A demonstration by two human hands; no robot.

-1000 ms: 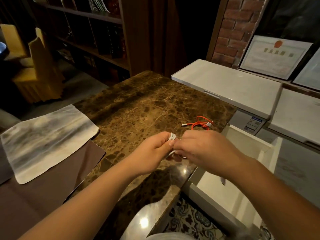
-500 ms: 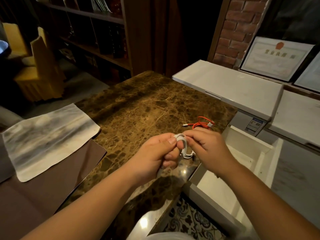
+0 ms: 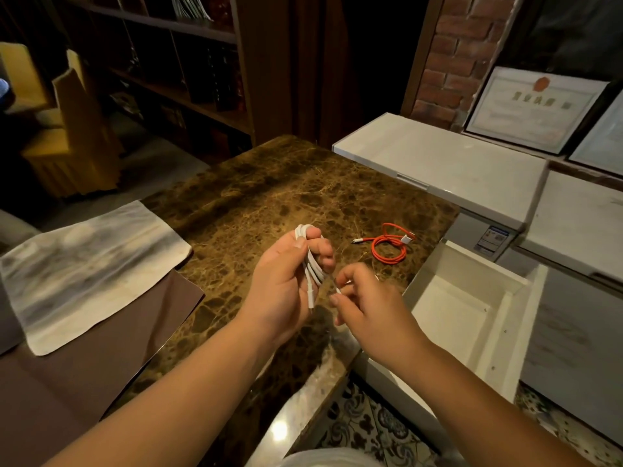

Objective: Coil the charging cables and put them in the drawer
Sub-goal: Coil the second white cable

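— Fingers of left hand: curled tight round white cable, thumb pressed across the loops.
— Cable's shape?
— Gathered in long loops, bunched in the fist; one plug end dangling below the thumb.
— And right hand?
— Just beside the left, fingertips pinching the cable's other loose end, remaining fingers half curled.
— Whereabouts?
— Held above the near edge of brown marble table, not resting on it.
— Anything else on that table?
— Orange cable, already wound in a ring, lying farther right, near the corner, both plugs sticking out. Pale mat at far left.
— Drawer?
— White, pulled open, right of the table, beside the right wrist; visible floor bare.
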